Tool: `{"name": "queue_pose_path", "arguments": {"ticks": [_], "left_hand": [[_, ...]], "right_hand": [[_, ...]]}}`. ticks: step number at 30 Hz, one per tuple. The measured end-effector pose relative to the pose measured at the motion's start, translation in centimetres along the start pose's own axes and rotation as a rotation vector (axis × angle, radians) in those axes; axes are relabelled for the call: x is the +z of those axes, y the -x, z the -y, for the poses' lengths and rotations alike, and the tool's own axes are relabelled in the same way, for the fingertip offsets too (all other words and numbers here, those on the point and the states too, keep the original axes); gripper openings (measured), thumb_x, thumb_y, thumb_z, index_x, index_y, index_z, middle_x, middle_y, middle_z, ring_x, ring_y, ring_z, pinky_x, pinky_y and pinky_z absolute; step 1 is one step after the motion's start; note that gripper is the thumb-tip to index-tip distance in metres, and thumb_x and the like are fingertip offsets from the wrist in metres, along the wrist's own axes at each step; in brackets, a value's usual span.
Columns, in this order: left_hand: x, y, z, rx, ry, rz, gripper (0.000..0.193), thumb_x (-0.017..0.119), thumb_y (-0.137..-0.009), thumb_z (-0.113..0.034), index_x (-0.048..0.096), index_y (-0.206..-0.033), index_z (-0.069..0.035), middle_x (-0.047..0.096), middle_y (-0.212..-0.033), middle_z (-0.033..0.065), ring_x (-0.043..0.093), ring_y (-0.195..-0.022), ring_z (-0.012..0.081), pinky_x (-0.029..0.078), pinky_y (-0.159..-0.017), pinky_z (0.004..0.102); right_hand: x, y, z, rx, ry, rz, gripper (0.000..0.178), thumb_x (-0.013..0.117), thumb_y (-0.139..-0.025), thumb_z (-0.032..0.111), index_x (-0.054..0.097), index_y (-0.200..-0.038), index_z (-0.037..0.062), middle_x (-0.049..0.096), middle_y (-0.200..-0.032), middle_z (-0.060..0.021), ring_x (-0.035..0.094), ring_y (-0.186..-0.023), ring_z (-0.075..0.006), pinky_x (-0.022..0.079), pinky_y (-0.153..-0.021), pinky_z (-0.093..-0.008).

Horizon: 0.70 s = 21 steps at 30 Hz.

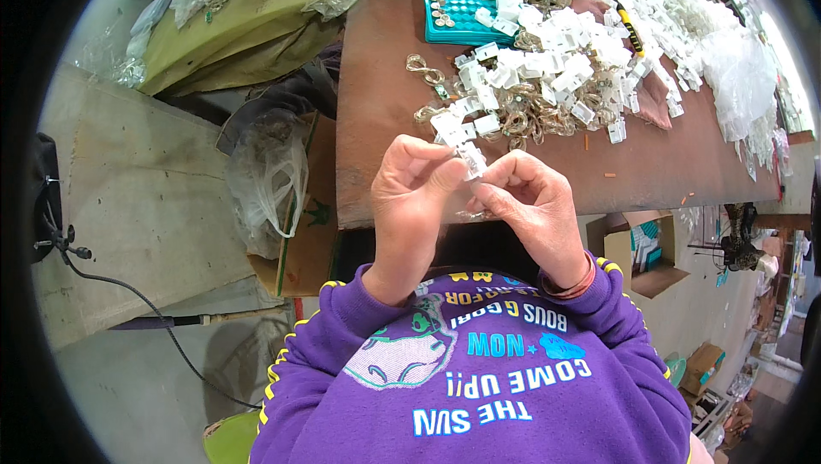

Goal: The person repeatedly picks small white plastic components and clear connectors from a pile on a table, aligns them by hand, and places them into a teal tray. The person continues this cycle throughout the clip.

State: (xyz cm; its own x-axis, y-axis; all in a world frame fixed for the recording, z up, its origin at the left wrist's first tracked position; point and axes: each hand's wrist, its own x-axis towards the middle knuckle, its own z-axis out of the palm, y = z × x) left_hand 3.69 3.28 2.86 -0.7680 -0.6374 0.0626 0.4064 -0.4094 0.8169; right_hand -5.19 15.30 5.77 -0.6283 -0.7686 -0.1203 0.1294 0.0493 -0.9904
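Close to the table's front edge, my left hand (pixel 412 195) pinches a small white plastic housing (pixel 471 159) between thumb and fingertips. My right hand (pixel 532 203) is closed in a pinch right beside it, its fingertips at the housing's lower right side. What sits between the right fingers is too small to make out; a thin, clear-looking strand shows just below them. Beyond my hands lies a heap of similar white housings (pixel 569 75), mixed with coiled beige wires (pixel 517 122).
A teal tray (pixel 462 38) holding small round parts stands behind the heap. A yellow-and-black tool (pixel 631 29) lies on the brown table (pixel 385 79). Clear plastic bags (pixel 742 70) rest at right. Left of the table are a cardboard box (pixel 310 207) and a plastic bag (pixel 267 173).
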Motion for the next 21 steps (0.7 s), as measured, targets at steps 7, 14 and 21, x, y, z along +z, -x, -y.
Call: {"name": "queue_pose_path", "arguments": {"ticks": [7,14,21], "left_hand": [[0.2,-1.2,0.3,-0.133,0.159,0.003,0.009,0.055,-0.098,-0.015,0.051,-0.098,-0.007,0.066,-0.101,0.0118,0.065,-0.094,0.0185,0.051,-0.084,0.0315],[-0.2,-3.2,0.1,-0.125,0.358,-0.002,0.010,0.053,-0.099,-0.015,0.049,-0.105,-0.008,0.063,-0.098,0.0071,0.065,-0.092,0.0188,0.053,-0.075,0.0287],[-0.4,-3.7,0.5,-0.074,0.261,-0.016,0.012,0.055,-0.098,-0.014,0.048,-0.105,-0.009,0.059,-0.095,0.0042,0.065,-0.090,0.0199,0.055,-0.082,0.0342]], "right_hand": [[0.0,-0.5,0.6,-0.029,0.016,0.014,0.012,0.068,-0.086,0.004,0.063,-0.094,-0.0030,0.064,-0.087,-0.0029,0.059,-0.083,-0.0069,0.049,-0.075,-0.0223],[-5.3,-4.4,7.1,-0.465,0.773,-0.046,0.018,0.068,-0.083,0.006,0.067,-0.100,0.0011,0.068,-0.095,-0.0095,0.065,-0.084,-0.0151,0.052,-0.077,-0.0287],[-7.8,-14.6,9.4,-0.650,1.256,-0.035,0.025,0.066,-0.085,0.010,0.065,-0.110,0.0068,0.065,-0.101,-0.0118,0.064,-0.091,-0.0276,0.052,-0.077,-0.0358]]}}
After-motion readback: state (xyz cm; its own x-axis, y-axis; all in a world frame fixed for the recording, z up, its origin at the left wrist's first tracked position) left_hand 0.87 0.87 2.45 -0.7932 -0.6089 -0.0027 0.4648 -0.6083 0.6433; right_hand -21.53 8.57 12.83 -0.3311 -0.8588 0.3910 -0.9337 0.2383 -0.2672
